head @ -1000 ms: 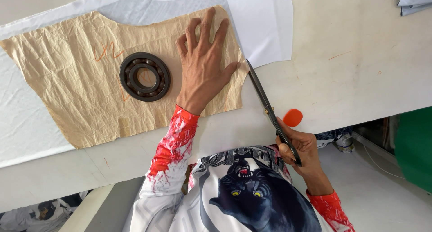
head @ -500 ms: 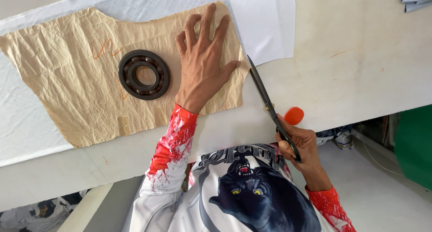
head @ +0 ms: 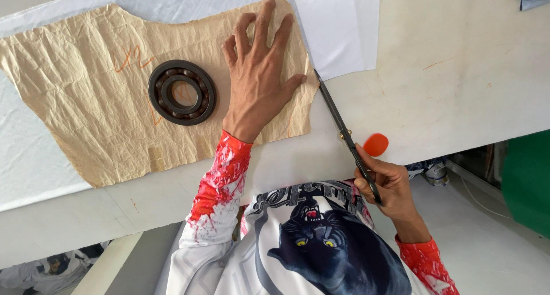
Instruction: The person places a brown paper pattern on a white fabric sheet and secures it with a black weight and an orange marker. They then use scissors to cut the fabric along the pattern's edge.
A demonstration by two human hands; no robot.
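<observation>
The left hand (head: 259,83) lay flat and open, fingers spread, on a crumpled tan paper pattern (head: 86,100) that was laid over white fabric (head: 344,26) on the pale tabletop (head: 458,71). The palm pressed the pattern's right-hand part, close to its slanted right edge, and gripped nothing. The fingertips pointed toward the far edge of the tabletop, and the wrist lay over the pattern's near edge.

The right hand (head: 389,183) was closed around the handles of a pair of long dark scissors (head: 344,134). It hung just past the near edge of the tabletop, while the blades ran up over the tabletop toward the far side. The tip reached the spot where the white fabric's cut edge met the right edge of the pattern, just beside the left thumb. The blades looked nearly together, though I could not tell whether any fabric lay between them. A small orange disc (head: 376,144) lay on the tabletop at its near edge, just beside the right hand's fingers and the scissor pivot.

A dark metal ball bearing (head: 182,92) lay flat on the middle of the pattern, to the left of the left hand and apart from it. Orange marks were drawn on the paper near it. The white fabric showed beyond the pattern toward the far edge and on the left side of the tabletop. Both sleeves (head: 220,180) were white with red splatter print.
</observation>
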